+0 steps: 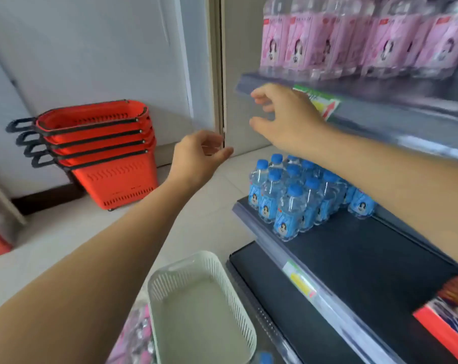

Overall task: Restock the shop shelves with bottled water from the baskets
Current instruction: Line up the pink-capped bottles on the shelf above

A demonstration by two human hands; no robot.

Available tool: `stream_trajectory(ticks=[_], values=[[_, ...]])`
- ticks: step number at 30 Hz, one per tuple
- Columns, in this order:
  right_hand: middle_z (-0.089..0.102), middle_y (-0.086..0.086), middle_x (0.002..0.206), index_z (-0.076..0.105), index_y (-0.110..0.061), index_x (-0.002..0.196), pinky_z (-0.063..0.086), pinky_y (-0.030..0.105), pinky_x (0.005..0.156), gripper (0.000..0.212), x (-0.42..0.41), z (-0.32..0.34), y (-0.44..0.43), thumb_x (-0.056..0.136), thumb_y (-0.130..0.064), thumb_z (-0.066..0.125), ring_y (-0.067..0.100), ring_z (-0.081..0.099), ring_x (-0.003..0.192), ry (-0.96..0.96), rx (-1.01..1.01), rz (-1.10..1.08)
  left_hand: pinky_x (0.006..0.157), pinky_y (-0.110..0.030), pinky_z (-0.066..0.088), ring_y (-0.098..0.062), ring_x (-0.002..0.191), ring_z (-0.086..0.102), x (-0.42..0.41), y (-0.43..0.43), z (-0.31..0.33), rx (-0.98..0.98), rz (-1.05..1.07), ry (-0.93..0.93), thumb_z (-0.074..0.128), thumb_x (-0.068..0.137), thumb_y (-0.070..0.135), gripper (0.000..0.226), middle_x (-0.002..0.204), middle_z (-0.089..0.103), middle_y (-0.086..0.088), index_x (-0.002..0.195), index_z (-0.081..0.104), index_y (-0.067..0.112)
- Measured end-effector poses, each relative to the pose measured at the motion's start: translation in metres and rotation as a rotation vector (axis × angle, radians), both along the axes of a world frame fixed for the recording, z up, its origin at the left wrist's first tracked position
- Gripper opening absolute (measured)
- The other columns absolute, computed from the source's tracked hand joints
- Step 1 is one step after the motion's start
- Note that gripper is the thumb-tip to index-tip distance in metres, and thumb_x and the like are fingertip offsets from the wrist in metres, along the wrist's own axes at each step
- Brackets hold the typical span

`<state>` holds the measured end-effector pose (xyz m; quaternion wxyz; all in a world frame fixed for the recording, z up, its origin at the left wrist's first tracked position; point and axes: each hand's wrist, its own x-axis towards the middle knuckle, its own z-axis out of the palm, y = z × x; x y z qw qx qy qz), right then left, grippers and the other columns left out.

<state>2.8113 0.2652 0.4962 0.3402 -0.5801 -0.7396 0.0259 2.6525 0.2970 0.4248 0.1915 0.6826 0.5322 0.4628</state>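
**Operator:** What are my hands doing?

**Guide:** Both are stretched out and hold nothing. Your right hand (283, 114) hangs just below the front edge of the upper shelf (393, 106), fingers spread and slightly bent. Your left hand (199, 151) floats to its left, fingers loosely curled, thumb apart.

**Operator:** And the water?

**Guide:** The blue-capped bottles (288, 195) stand upright in a tight cluster at the far left end of the middle shelf (354, 245). They are clear, with blue labels. The pink-labelled bottles (354, 40) fill the upper shelf. More pink ones (136, 334) lie at the near left, cut off by the frame edge. The white basket (230, 292) beside them looks empty.

**Operator:** So how do I go on?

**Guide:** I judge you are between bottles. Reach down to the near stock and grip each bottle round its body, not its cap. Set it upright beside its own colour, label facing out. The bare right part of the middle shelf has room.
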Motion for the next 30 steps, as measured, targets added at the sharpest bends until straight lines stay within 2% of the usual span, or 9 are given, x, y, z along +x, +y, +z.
stream_trajectory(ticks=[6, 9, 11, 14, 17, 22, 26, 30], values=[[0.054, 0.004, 0.133, 0.048, -0.011, 0.132, 0.037, 0.023, 0.096, 0.047, -0.037, -0.120, -0.026, 0.087, -0.017, 0.062, 0.017, 0.052, 0.120, 0.081, -0.328, 0.094, 0.080, -0.018, 0.048, -0.011, 0.082, 0.061, -0.094, -0.058, -0.115, -0.337, 0.109, 0.007, 0.073, 0.080, 0.019, 0.025, 0.090, 0.066, -0.003, 0.101, 0.068, 0.007], [0.055, 0.002, 0.131, 0.049, -0.012, 0.131, 0.042, 0.026, 0.096, 0.045, -0.061, -0.184, -0.034, 0.088, -0.018, 0.062, 0.018, 0.055, 0.116, 0.148, -0.445, 0.117, 0.073, -0.011, 0.040, -0.009, 0.082, 0.059, -0.144, -0.090, -0.176, -0.497, 0.215, 0.073, 0.072, 0.081, 0.021, 0.026, 0.092, 0.067, -0.002, 0.103, 0.068, 0.008], [0.055, 0.001, 0.130, 0.050, -0.013, 0.130, 0.044, 0.031, 0.098, 0.044, -0.083, -0.221, -0.039, 0.088, -0.019, 0.062, 0.017, 0.055, 0.116, 0.189, -0.513, 0.145, 0.077, -0.014, 0.042, -0.008, 0.083, 0.059, -0.175, -0.111, -0.211, -0.576, 0.271, 0.130, 0.071, 0.082, 0.024, 0.028, 0.097, 0.069, -0.002, 0.105, 0.068, 0.009], [0.055, 0.002, 0.131, 0.050, -0.013, 0.130, 0.043, 0.031, 0.100, 0.042, -0.118, -0.269, -0.047, 0.089, -0.018, 0.061, 0.016, 0.054, 0.116, 0.245, -0.619, 0.209, 0.082, -0.019, 0.045, -0.011, 0.088, 0.061, -0.209, -0.136, -0.252, -0.682, 0.318, 0.175, 0.071, 0.082, 0.024, 0.030, 0.101, 0.068, -0.001, 0.108, 0.067, 0.010], [0.054, 0.000, 0.133, 0.048, -0.016, 0.131, 0.043, 0.029, 0.100, 0.043, -0.150, -0.307, -0.052, 0.091, -0.020, 0.059, 0.014, 0.053, 0.118, 0.247, -0.707, 0.278, 0.090, -0.022, 0.048, -0.012, 0.093, 0.061, -0.231, -0.153, -0.288, -0.831, 0.261, 0.241, 0.070, 0.081, 0.027, 0.036, 0.110, 0.067, -0.003, 0.112, 0.064, 0.011], [0.052, -0.001, 0.135, 0.046, -0.017, 0.134, 0.041, 0.026, 0.100, 0.044, -0.178, -0.347, -0.057, 0.092, -0.022, 0.057, 0.013, 0.051, 0.119, 0.205, -0.800, 0.330, 0.099, -0.025, 0.042, -0.017, 0.115, 0.054, -0.239, -0.176, -0.342, -1.067, 0.069, 0.413, 0.070, 0.080, 0.035, 0.056, 0.132, 0.054, -0.003, 0.130, 0.051, 0.016], [0.052, 0.000, 0.135, 0.046, -0.017, 0.134, 0.041, 0.026, 0.101, 0.044, -0.185, -0.372, -0.063, 0.092, -0.021, 0.056, 0.014, 0.050, 0.120, 0.187, -0.853, 0.348, 0.112, -0.041, 0.032, -0.022, 0.129, 0.043, -0.233, -0.184, -0.381, -1.113, 0.050, 0.468, 0.069, 0.079, 0.042, 0.063, 0.139, 0.048, -0.003, 0.134, 0.046, 0.021], [0.051, -0.001, 0.135, 0.044, -0.018, 0.135, 0.040, 0.028, 0.101, 0.044, -0.193, -0.402, -0.075, 0.093, -0.021, 0.055, 0.014, 0.050, 0.120, 0.127, -0.917, 0.376, 0.114, -0.045, 0.020, -0.023, 0.134, 0.034, -0.228, -0.183, -0.405, -1.114, -0.020, 0.618, 0.062, 0.082, 0.050, 0.064, 0.145, 0.041, 0.000, 0.138, 0.039, 0.028]])
